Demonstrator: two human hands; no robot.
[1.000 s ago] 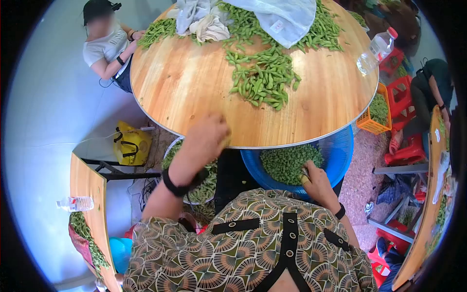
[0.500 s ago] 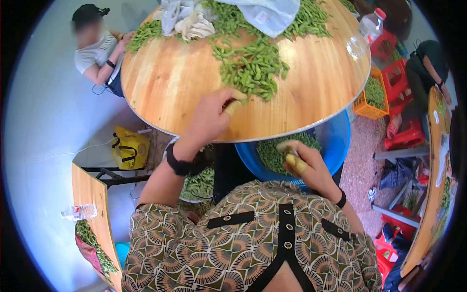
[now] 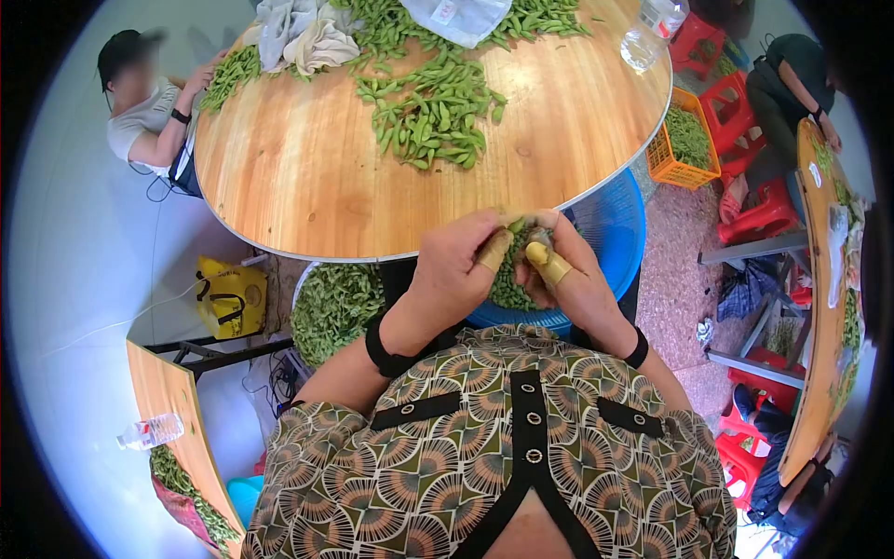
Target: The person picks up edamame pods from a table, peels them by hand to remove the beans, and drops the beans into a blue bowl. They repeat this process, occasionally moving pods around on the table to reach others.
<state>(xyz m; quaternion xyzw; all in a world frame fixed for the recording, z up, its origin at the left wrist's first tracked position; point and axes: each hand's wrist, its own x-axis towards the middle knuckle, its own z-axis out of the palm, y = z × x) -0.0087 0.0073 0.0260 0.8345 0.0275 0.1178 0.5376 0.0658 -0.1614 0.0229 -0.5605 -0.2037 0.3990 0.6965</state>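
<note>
My left hand (image 3: 456,265) and my right hand (image 3: 563,270) meet over the near edge of the round wooden table (image 3: 298,186). Together they grip a green bean pod (image 3: 518,226) between thumbs wrapped in yellow tape. Below them a blue basin (image 3: 615,233) holds shelled or sorted pods. A loose pile of green pods (image 3: 428,112) lies on the table farther out. Another bowl of pods (image 3: 335,303) sits under the table edge to the left.
A person in a white shirt (image 3: 140,112) sits at the table's far left. Cloths (image 3: 298,33), a plastic bag and a water bottle (image 3: 647,33) lie at the far side. An orange crate of pods (image 3: 684,140), red stools and another seated person are at right. A yellow bag (image 3: 228,298) lies on the floor.
My left hand reached to the pile on the table, took a pod and drew back. My right hand rose from the blue basin to meet it.
</note>
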